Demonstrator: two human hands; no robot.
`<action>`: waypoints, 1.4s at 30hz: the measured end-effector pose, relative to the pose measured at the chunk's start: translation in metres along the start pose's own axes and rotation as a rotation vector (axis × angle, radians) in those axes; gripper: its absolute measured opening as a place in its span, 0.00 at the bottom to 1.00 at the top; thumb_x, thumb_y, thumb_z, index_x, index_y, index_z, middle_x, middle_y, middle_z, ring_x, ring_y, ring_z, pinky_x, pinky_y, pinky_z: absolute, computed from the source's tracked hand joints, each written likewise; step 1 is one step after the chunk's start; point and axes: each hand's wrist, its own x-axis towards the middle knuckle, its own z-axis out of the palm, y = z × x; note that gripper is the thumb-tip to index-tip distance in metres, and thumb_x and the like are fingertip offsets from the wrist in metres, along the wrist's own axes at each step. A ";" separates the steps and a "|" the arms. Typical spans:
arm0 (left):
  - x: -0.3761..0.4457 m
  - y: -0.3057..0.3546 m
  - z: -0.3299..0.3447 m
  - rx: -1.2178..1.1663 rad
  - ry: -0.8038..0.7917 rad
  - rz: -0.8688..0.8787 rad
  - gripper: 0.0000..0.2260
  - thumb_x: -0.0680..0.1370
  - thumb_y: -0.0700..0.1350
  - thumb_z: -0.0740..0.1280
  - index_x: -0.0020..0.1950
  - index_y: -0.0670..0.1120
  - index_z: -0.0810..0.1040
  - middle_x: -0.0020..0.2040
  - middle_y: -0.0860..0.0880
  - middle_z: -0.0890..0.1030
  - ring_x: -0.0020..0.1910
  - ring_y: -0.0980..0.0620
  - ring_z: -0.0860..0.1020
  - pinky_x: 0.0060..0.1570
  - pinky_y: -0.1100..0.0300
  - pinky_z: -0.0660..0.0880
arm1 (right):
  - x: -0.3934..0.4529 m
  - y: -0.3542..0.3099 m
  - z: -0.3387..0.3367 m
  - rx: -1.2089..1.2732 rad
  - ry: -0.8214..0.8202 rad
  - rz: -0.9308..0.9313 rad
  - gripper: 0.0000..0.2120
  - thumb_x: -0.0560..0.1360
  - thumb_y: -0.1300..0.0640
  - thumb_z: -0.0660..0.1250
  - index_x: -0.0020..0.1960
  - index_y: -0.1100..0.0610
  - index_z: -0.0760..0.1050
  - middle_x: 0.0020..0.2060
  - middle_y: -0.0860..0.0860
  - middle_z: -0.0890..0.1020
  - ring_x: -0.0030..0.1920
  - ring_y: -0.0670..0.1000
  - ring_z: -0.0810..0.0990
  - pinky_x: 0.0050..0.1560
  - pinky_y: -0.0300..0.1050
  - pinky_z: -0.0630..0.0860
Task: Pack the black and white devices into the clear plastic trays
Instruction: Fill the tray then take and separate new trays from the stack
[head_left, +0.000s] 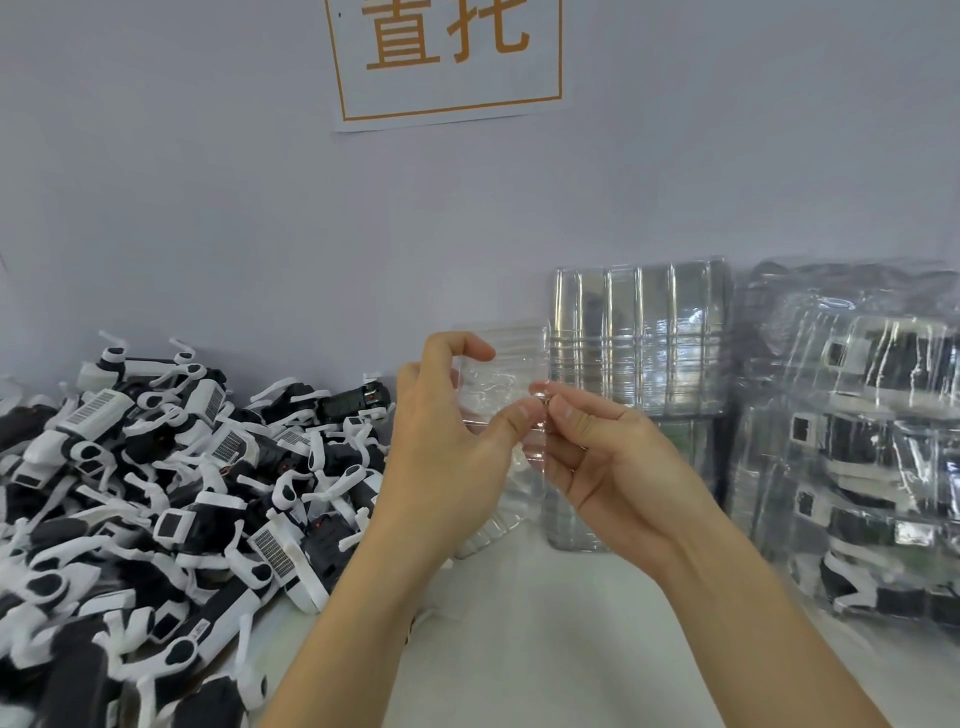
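Two hands meet in the middle of the view, and both hold one clear plastic tray (498, 395). The left hand (447, 447) curls round the tray's left side, thumb in front and fingers bent over the top edge. The right hand (602, 457) pinches the tray's right edge between thumb and first finger. The tray stands upright above the white table (545, 649).

At 9 o'clock from the hands lies one big pile of black and white devices (156, 493), too many to count. They lie tangled on top of each other.

At 2 o'clock one stack of empty clear trays (639, 338) leans against the wall (208, 182). At 3 o'clock sits one heap of packed trays (872, 441); about four devices show inside, but the shiny plastic makes that hard to tell.

At 12 o'clock one paper sign (447, 57) with orange writing hangs on the wall.
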 end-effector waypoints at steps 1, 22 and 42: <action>0.000 0.000 0.000 0.000 0.005 0.002 0.17 0.75 0.51 0.74 0.56 0.62 0.69 0.58 0.54 0.70 0.59 0.47 0.76 0.60 0.45 0.76 | 0.000 0.000 0.000 0.000 -0.007 -0.003 0.08 0.69 0.63 0.69 0.43 0.59 0.87 0.39 0.55 0.85 0.36 0.50 0.84 0.36 0.39 0.80; -0.002 0.003 -0.005 -0.018 -0.062 -0.021 0.25 0.67 0.56 0.77 0.57 0.66 0.67 0.59 0.58 0.69 0.48 0.63 0.77 0.50 0.65 0.73 | -0.003 -0.007 -0.002 -0.128 -0.019 -0.125 0.09 0.66 0.63 0.70 0.45 0.62 0.86 0.44 0.64 0.86 0.46 0.59 0.87 0.44 0.43 0.82; -0.003 -0.003 0.004 0.078 -0.093 0.089 0.28 0.67 0.53 0.78 0.59 0.66 0.65 0.55 0.62 0.64 0.45 0.68 0.72 0.43 0.77 0.69 | -0.012 -0.028 0.003 -0.673 0.170 -0.170 0.08 0.68 0.66 0.74 0.45 0.57 0.84 0.37 0.58 0.86 0.39 0.56 0.87 0.40 0.45 0.84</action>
